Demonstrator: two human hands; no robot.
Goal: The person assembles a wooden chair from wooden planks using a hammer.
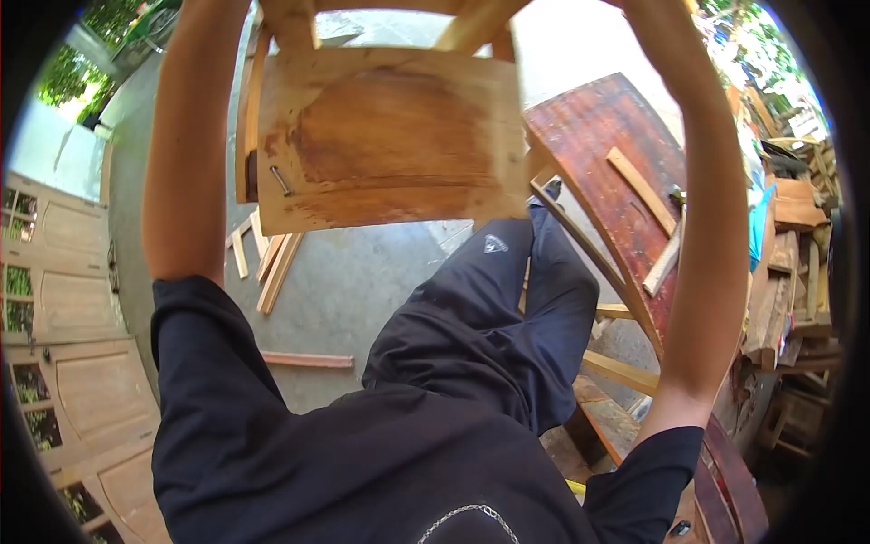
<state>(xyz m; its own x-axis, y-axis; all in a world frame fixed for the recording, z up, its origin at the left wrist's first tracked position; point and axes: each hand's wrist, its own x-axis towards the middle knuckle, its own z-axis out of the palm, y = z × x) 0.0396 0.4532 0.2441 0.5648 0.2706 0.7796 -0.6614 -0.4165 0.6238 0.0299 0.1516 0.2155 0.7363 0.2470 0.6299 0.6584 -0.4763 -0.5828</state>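
Both my arms reach up past the top edge of the head view, so neither of my hands shows, nor what they hold. Between the forearms is a wooden piece with a flat board [399, 136], stained darker brown in its middle. A nail or screw [280, 180] lies on or sticks in the board near its lower left corner. Lighter wooden bars [480, 23] run behind and above the board. Whether my hands touch this piece is out of frame.
A curved reddish tabletop [603, 136] with loose wood strips [642, 190] stands to the right. Wood strips [280, 272] and a reddish bar [308, 360] lie on the floor at left. Wooden door panels [86, 304] line the left; scrap wood [775, 299] is piled far right.
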